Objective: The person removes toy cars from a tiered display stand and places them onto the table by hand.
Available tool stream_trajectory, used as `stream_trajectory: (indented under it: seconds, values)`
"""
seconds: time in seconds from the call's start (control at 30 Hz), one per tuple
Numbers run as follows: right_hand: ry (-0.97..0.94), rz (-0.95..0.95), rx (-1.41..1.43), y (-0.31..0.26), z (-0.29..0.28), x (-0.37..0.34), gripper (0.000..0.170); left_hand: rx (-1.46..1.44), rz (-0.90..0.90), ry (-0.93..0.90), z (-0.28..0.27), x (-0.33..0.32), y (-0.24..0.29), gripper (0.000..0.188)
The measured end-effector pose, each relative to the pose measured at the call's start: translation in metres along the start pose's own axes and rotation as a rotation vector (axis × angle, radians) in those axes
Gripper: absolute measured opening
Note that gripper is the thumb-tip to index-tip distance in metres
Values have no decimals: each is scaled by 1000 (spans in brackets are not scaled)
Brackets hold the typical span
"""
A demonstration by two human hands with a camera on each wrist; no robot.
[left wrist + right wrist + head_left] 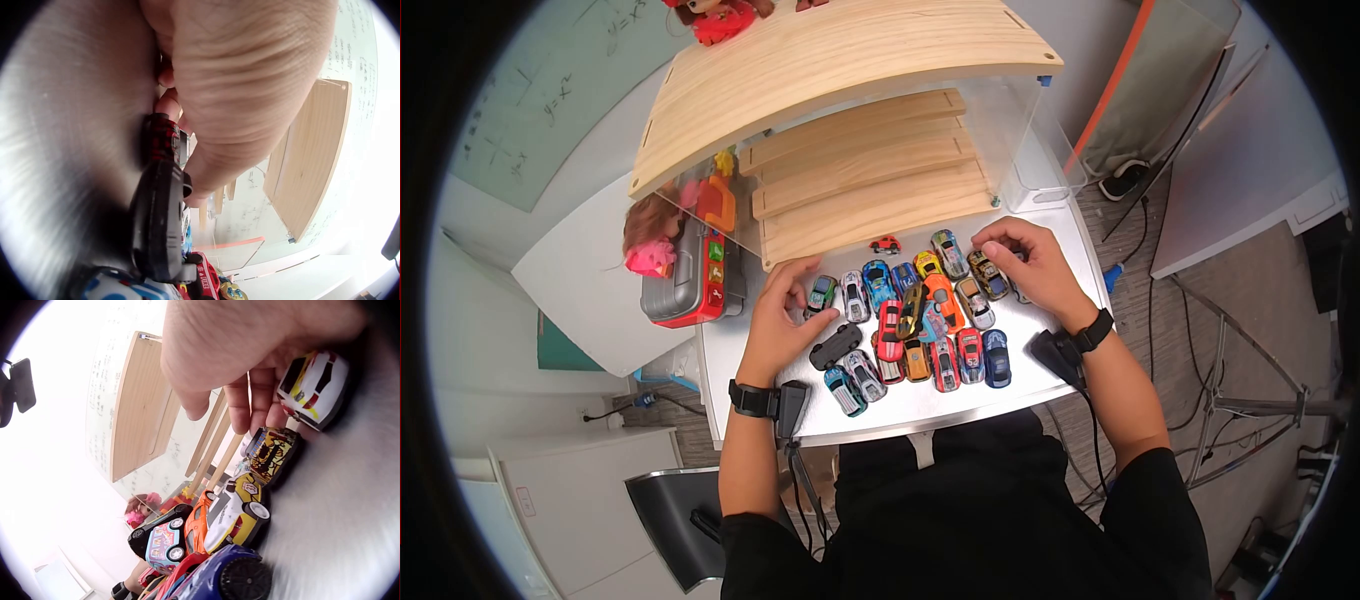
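Observation:
Many small toy cars stand bunched together on the white table [800,425]. My left hand [777,305] rests at the left edge of the bunch, fingers loosely bent beside a green car [821,293]. Just below its thumb is a black car [836,346], also large in the left wrist view [157,219]. At the right edge, my right hand [1040,268] curves around the outside of the cars, near a gold-and-black car [988,275]. A white car with yellow and red markings [315,390] sits under that palm. Fingertips show right at the gold-and-black car.
Behind the cars stands a wooden display case [840,120] with stepped shelves [870,185] and clear sides. A tiny red car [886,244] lies before it. To the left are a grey toy case [675,280] and a doll [650,235]. A clear bin [1040,185] stands right.

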State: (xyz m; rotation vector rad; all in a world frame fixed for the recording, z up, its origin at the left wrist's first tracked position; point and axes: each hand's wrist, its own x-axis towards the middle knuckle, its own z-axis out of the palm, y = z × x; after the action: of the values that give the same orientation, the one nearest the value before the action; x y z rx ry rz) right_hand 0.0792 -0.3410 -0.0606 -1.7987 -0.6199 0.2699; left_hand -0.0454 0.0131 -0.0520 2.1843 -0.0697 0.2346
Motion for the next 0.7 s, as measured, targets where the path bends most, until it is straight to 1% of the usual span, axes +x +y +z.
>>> stream_trajectory:
  seconds: [0.23, 0.57, 0.63, 0.7]
  values:
    - [8, 5, -19, -1, 0, 0, 23, -16, 3, 5, 0, -1, -3, 71]
    - [1, 12, -17, 0, 1, 0, 23, 36, 13, -18, -2, 0, -2, 71]
    - [78, -45, 40, 1, 5, 1, 23, 30, 10, -20, -2, 0, -2, 71]
    - [79, -43, 47, 3, 5, 1, 23, 37, 18, -19, -2, 0, -2, 72]
